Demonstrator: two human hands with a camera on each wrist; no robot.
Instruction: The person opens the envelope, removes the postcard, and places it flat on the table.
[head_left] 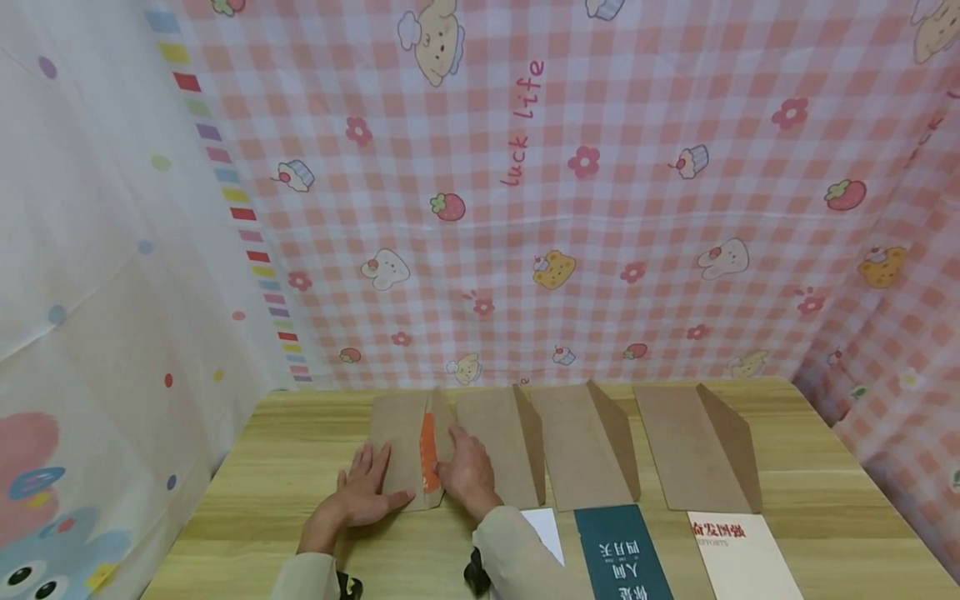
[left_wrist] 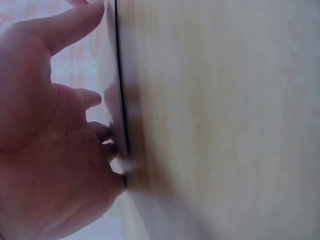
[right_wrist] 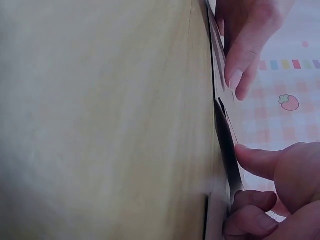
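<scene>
A brown paper envelope [head_left: 401, 454] lies leftmost in the row on the table. An orange card [head_left: 428, 450] shows as a narrow strip at its mouth, beside the pointed flap; the rest of the card is hidden inside. My left hand [head_left: 363, 487] rests on the envelope with fingers spread, thumb toward its near edge. In the left wrist view, the fingertips [left_wrist: 107, 150] touch the thin paper edge. My right hand [head_left: 468, 471] is at the orange strip and flap, thumb on the card side. The right wrist view shows the thumb [right_wrist: 257, 162] and curled fingers pinching at a raised edge.
Several more brown envelopes [head_left: 588, 450] lie to the right with flaps raised. Along the near side are a white card [head_left: 546, 529], a dark green card [head_left: 626, 550] and a cream card [head_left: 742, 554]. A checked cloth [head_left: 525, 250] hangs behind the wooden table [head_left: 300, 433].
</scene>
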